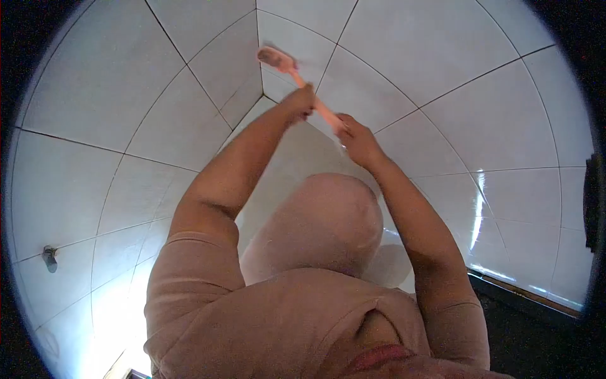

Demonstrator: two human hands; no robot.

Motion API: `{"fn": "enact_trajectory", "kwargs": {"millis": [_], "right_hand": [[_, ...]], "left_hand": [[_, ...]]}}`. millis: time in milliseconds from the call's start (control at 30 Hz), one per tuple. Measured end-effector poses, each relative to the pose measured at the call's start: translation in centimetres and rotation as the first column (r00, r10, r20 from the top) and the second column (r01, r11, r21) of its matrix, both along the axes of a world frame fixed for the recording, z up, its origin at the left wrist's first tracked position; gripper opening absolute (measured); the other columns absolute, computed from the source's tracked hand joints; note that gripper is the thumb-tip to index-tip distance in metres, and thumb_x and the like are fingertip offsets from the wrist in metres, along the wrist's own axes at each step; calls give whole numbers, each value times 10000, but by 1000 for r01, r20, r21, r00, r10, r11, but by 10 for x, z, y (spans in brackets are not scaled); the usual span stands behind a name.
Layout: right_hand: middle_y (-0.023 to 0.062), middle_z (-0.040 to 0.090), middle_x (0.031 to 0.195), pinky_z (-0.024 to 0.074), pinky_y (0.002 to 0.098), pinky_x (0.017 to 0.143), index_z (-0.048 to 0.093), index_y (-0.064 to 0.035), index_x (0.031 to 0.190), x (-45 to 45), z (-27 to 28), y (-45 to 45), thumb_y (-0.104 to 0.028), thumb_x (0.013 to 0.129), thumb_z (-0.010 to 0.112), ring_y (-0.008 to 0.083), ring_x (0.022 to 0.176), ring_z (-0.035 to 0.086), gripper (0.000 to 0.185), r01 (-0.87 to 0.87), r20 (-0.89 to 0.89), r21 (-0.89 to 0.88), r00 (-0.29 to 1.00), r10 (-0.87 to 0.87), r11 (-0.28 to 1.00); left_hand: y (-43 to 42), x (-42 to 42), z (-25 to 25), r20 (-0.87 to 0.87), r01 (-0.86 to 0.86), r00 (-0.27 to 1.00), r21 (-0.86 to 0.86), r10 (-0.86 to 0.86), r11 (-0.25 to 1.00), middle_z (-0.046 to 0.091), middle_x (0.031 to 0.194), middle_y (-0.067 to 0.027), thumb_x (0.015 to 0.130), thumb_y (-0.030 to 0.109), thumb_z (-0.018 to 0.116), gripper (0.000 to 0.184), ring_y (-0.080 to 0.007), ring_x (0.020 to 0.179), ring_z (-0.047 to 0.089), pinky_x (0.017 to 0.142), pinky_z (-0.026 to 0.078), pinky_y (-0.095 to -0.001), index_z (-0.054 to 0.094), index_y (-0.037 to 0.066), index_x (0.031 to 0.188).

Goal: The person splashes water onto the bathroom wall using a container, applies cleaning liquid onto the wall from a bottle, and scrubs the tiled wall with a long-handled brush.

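A long-handled pink-orange scrub brush (pixel 327 115) slants across the upper middle of the view, its head up and to the left. My left hand (pixel 299 105) is closed around the handle partway along, nearer the head. Lower down, my right hand (pixel 358 140) grips the handle's end. The brush head (pixel 276 59), with a dark greyish patch on it, is at the tiled wall close to the corner. Whether its bristles touch the tiles cannot be made out. Both arms reach forward, and slight blur softens the left hand.
Pale tiled walls (pixel 385 69) meet at a corner ahead of me, above a light floor (pixel 297 151). A small metal fitting (pixel 50 258) sticks out of the left wall. A dark ledge (pixel 524 294) lies at lower right, and a dark object (pixel 592 202) is at the right edge.
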State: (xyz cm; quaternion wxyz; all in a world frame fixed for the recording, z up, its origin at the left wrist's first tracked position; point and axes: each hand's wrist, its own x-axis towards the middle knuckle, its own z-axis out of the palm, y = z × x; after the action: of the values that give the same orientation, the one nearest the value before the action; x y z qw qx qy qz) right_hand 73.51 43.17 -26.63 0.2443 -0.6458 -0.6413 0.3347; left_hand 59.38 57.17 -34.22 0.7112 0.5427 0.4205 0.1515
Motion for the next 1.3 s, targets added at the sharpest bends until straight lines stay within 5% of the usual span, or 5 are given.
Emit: {"fn": "enact_trajectory", "kwargs": {"millis": [333, 567, 900, 1067, 1300], "right_hand": [[209, 571, 825, 437, 434, 640, 361, -62, 1119, 60, 6, -223, -218, 845, 432, 383, 768, 560, 323, 421, 298, -213, 887, -352, 882], [212, 562, 826, 426, 433, 632, 391, -87, 1102, 45, -17, -139, -205, 840, 435, 389, 762, 546, 291, 229, 241, -76, 948, -205, 970], [220, 558, 862, 412, 459, 685, 468, -31, 967, 7, -58, -9, -246, 838, 423, 396, 804, 530, 255, 64, 267, -114, 963, -31, 991], [229, 557, 861, 409, 476, 685, 456, -35, 983, 64, -90, -135, -265, 838, 430, 408, 808, 525, 273, 196, 283, -124, 946, -155, 973], [222, 569, 835, 423, 465, 645, 415, -58, 1029, 59, -101, -227, -256, 832, 447, 413, 776, 540, 281, 472, 267, -247, 872, -409, 846]], "left_hand": [[-130, 120, 26, 22, 916, 393, 82, -919, 393, 448, 782, -22, 869, 364, 317, 337, -125, 648, 403, 564, 376, -258, 479, 69, 895], [-69, 56, -21, 259, 717, 684, -66, -682, 694, 424, 681, 9, 836, 432, 373, 351, -106, 594, 365, 557, 346, -257, 480, 99, 806], [-5, -1, -46, -127, 14, 991, -145, -33, 989, 379, 602, 4, 852, 461, 258, 450, -117, 499, 313, 446, 291, -256, 439, 82, 692], [-81, 73, -79, -136, 671, 741, 103, -658, 735, 468, 700, -38, 770, 189, 488, 364, -142, 565, 432, 426, 348, -268, 410, 27, 1087], [-129, 119, -83, 97, 866, 499, -84, -861, 493, 389, 603, 26, 860, 421, 330, 355, -96, 490, 334, 424, 295, -235, 505, 114, 832]]}}
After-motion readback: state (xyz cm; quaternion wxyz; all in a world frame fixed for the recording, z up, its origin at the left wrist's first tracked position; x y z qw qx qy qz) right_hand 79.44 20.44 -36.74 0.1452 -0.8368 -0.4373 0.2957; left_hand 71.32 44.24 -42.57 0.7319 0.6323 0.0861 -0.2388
